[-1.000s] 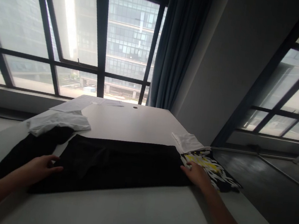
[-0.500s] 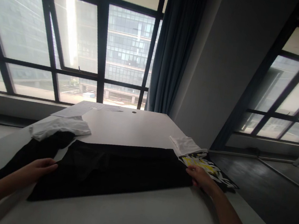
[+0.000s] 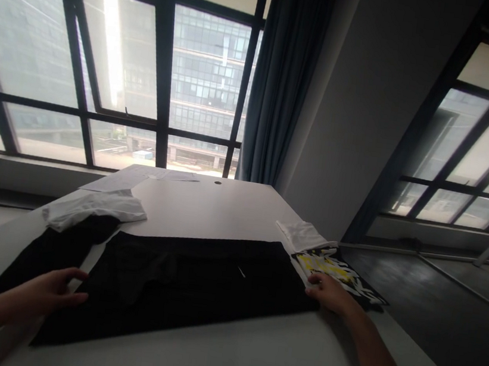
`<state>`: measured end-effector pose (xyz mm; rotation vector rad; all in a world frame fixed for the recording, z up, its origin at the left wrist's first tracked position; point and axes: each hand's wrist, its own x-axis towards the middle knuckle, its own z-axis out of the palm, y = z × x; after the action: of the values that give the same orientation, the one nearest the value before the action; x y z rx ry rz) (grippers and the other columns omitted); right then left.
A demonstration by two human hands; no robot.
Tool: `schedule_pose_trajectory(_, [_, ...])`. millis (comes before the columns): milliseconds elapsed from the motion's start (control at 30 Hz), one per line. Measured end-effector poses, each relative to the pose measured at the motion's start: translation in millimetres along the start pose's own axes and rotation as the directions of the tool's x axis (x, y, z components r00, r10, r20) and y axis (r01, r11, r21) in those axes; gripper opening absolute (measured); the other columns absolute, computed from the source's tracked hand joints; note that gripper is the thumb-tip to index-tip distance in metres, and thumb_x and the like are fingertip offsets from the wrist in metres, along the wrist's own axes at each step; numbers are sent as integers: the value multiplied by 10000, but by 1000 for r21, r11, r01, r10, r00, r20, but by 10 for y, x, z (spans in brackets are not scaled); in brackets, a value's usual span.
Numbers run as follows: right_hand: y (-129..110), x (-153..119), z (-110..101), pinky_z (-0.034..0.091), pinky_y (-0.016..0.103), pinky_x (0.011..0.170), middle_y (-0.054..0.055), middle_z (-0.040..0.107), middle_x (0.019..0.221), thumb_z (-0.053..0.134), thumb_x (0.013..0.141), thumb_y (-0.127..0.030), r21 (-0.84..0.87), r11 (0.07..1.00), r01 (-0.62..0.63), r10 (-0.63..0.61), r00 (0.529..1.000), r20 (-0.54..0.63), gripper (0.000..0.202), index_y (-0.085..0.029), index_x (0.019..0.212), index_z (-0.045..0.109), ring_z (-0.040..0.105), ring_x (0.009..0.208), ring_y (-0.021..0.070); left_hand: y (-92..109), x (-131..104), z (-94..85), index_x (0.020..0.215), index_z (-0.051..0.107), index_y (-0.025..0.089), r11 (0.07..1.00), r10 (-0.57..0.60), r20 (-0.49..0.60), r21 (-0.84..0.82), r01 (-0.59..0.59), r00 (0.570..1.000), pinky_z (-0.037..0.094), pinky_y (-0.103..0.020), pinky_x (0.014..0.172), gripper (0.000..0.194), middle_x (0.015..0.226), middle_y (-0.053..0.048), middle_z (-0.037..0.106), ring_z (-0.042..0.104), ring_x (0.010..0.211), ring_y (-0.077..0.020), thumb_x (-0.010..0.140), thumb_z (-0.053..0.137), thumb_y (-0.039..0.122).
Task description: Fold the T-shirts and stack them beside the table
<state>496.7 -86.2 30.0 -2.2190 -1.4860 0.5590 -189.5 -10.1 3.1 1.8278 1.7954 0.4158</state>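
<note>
A black garment lies spread lengthwise across the white table, with a short pale streak on its right half. At its left end is my left hand, thumb and fingers apart, with the fingertips by the cloth's edge. My right hand rests at the other end, its fingertips slightly parted over the right edge, and the cloth does not appear pinched. Beside that hand lies a black cloth with a yellow and white print.
A white cloth and another black cloth lie on the left of the table. A folded white cloth is at the right edge. Papers lie at the far left, before the windows. A curtain hangs behind.
My left hand has let go of the black garment and its fingers have spread. My right fingers have loosened too. The garment's left corner lies slightly further left and nearer.
</note>
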Motion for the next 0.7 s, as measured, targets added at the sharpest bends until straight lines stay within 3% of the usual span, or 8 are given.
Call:
schedule_pose_trajectory(100, [-43, 7, 11, 453, 295, 675, 28, 691, 740, 720, 690, -242, -218, 973, 78, -108, 986, -125, 256, -203, 939, 677, 665, 751, 222, -58, 62, 72, 1123, 653, 228, 1000, 5, 70, -16, -3, 998, 437, -289, 567, 726, 578, 47, 618, 617, 627, -241, 492, 688, 586])
schedule_pose_trajectory(233, [-180, -27, 102, 462, 325, 781, 71, 726, 916, 679, 685, -154, -384, 920, 76, -127, 986, -109, 308, -236, 980, 707, 672, 912, 261, -67, 95, 47, 1135, 641, 249, 993, -6, 62, 120, -1, 998, 465, -329, 586, 700, 589, 33, 649, 652, 657, -289, 513, 668, 567])
schedule_pose_trajectory(300, [-292, -59, 173, 463, 343, 868, 101, 715, 1052, 632, 698, -107, -416, 900, 130, -201, 971, -131, 365, -226, 1034, 708, 657, 1003, 270, 59, 39, 21, 1178, 633, 245, 979, 28, -35, 201, -20, 999, 500, -371, 654, 706, 723, -14, 718, 683, 750, -319, 580, 625, 621])
schedule_pose_trajectory(367, [-412, -85, 266, 434, 363, 990, 118, 668, 1208, 602, 762, -149, -398, 879, 264, -350, 923, -160, 405, -216, 1153, 681, 610, 1129, 271, 266, -54, 76, 1238, 623, 240, 957, 140, -186, 279, -84, 973, 513, -428, 810, 701, 1025, -84, 748, 680, 976, -352, 690, 540, 669])
schedule_pose_trajectory(433, [-508, -91, 385, 372, 377, 1099, 119, 593, 1352, 575, 844, -270, -341, 849, 404, -472, 870, -143, 437, -205, 1273, 628, 533, 1261, 262, 484, -146, 251, 1311, 605, 224, 924, 263, -236, 340, -174, 935, 460, -474, 977, 704, 1310, -131, 652, 580, 1222, -366, 788, 448, 667])
schedule_pose_trajectory(533, [-560, -59, 579, 279, 411, 1183, 102, 486, 1490, 521, 906, -411, -248, 832, 496, -514, 858, -10, 501, -204, 1358, 576, 405, 1401, 250, 674, -211, 625, 1471, 466, 226, 899, 276, -104, 380, -219, 955, 330, -588, 1102, 772, 1546, -139, 427, 364, 1426, -383, 836, 403, 659])
schedule_pose_trajectory(600, [-539, -25, 674, 236, 450, 1202, 89, 457, 1520, 493, 923, -432, -233, 840, 491, -492, 869, 56, 507, -218, 1377, 564, 358, 1436, 251, 677, -188, 800, 1519, 380, 265, 883, 255, -34, 415, -218, 966, 211, -679, 1124, 777, 1617, -111, 280, 204, 1487, -392, 850, 393, 659])
schedule_pose_trajectory(700, [-491, 8, 729, 237, 455, 1203, 85, 444, 1531, 488, 926, -444, -241, 842, 482, -480, 874, 73, 515, -226, 1386, 561, 356, 1438, 250, 594, -97, 826, 1514, 373, 318, 869, 276, -4, 427, -248, 961, 151, -718, 1119, 702, 1633, -82, 232, 130, 1502, -387, 882, 388, 622])
